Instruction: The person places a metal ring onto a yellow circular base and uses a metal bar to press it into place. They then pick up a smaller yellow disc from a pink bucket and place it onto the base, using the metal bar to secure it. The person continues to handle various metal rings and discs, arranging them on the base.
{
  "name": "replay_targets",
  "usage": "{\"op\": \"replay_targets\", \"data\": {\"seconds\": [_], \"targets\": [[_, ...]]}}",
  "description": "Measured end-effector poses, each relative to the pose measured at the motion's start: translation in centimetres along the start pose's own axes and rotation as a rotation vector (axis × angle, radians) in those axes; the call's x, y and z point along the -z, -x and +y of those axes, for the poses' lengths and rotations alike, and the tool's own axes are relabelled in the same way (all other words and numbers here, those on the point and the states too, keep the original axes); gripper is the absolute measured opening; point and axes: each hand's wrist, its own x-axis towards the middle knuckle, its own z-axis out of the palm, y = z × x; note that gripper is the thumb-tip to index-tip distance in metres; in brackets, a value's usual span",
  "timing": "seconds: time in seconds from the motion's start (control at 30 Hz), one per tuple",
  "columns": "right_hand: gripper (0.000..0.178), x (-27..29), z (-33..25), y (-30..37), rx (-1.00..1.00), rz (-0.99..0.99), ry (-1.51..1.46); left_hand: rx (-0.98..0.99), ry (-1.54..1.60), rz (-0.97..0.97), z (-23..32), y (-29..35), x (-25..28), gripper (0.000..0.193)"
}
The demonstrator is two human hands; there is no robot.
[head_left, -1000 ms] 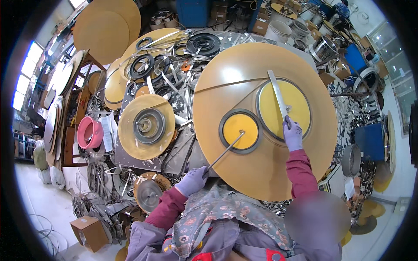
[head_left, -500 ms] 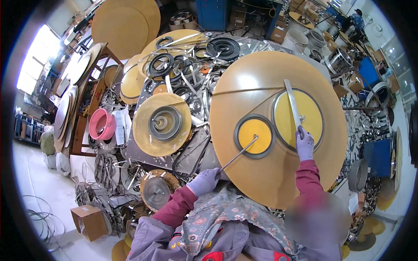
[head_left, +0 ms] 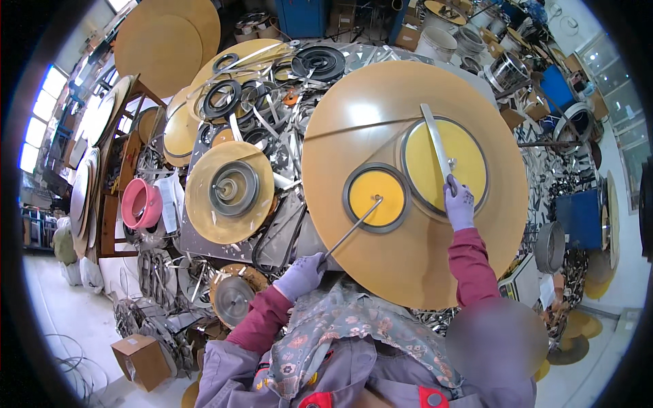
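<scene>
A large tan round board point(head_left: 381, 272) lies in front of me. On it sit a small yellow disc in a dark ring point(head_left: 376, 196) and a bigger yellow disc in a ring point(head_left: 469, 153). My left hand point(head_left: 301, 275), in a pale purple glove, grips the near end of a thin metal rod point(head_left: 348, 234) whose tip rests at the small disc's centre. My gloved right hand point(head_left: 460, 203) grips the near end of a flat metal bar point(head_left: 435, 141) lying across the bigger disc.
To the left a smaller tan disc carries a coiled metal band point(head_left: 232, 188). Dark rings and loose metal strips point(head_left: 272, 102) litter the table behind. A pink basin point(head_left: 139, 202), a cardboard box point(head_left: 139, 359), blue bins point(head_left: 579, 216) and metal tubs stand around.
The view has shifted slightly, so everything sits a little further right and lower. Both hands keep their grips on the rod and the bar in the same places.
</scene>
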Motion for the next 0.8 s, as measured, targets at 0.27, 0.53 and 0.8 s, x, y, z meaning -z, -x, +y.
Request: {"op": "replay_targets", "data": {"seconds": [0.27, 0.53, 0.8], "targets": [[0.036, -0.21, 0.15, -0.09, -0.015, -0.032, 0.022, -0.036, -0.010, 0.001, -0.44, 0.02, 0.29, 0.015], [0.036, -0.17, 0.04, 0.07, 0.007, -0.016, 0.024, -0.047, -0.067, -0.042, -0.60, 0.14, 0.07, 0.015], [0.036, 0.02, -0.48, 0.18, -0.015, -0.033, 0.029, -0.034, -0.048, -0.014, -0.21, -0.07, 0.31, 0.015]]}}
